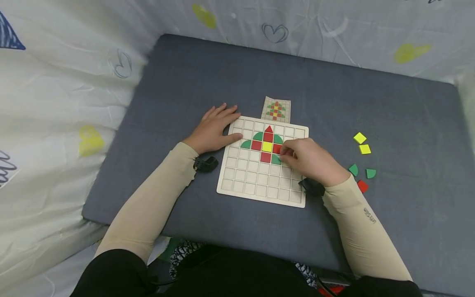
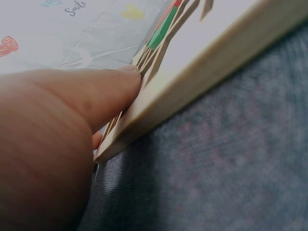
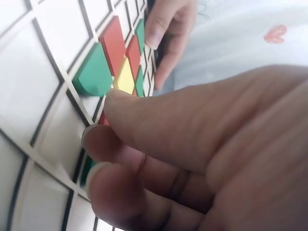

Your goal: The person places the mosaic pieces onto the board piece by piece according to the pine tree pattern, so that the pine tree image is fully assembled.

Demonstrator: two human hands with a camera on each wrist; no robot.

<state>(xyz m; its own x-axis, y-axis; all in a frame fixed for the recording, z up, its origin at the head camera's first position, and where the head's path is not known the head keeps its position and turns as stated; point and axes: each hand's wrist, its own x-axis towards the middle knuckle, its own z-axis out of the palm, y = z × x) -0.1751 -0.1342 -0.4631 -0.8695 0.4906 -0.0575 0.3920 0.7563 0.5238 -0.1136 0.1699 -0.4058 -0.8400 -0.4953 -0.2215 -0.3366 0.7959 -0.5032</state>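
Note:
A pale wooden grid board (image 1: 245,179) lies on the table with red, green and yellow tiles in its upper cells. My left hand (image 1: 217,128) lies flat at its upper left corner, fingers spread, thumb over the rim. On the right side of the pattern, my right hand (image 1: 309,159) has its thumb and curled fingertips at a red square tile (image 1: 276,149), which shows between them in the right wrist view. Just below that tile sits a green quarter-round tile (image 1: 276,159). A yellow square tile (image 1: 266,146) fills the pattern's middle. My fingers partly hide the cells beneath them.
Behind the board lies a pattern card (image 1: 276,110) showing a tree in coloured shapes. To the right are two loose yellow squares (image 1: 365,149), two green quarter-rounds (image 1: 370,173) and a red piece (image 1: 362,186) beside my forearm. White drawn-on sheeting surrounds the grey table (image 1: 208,70).

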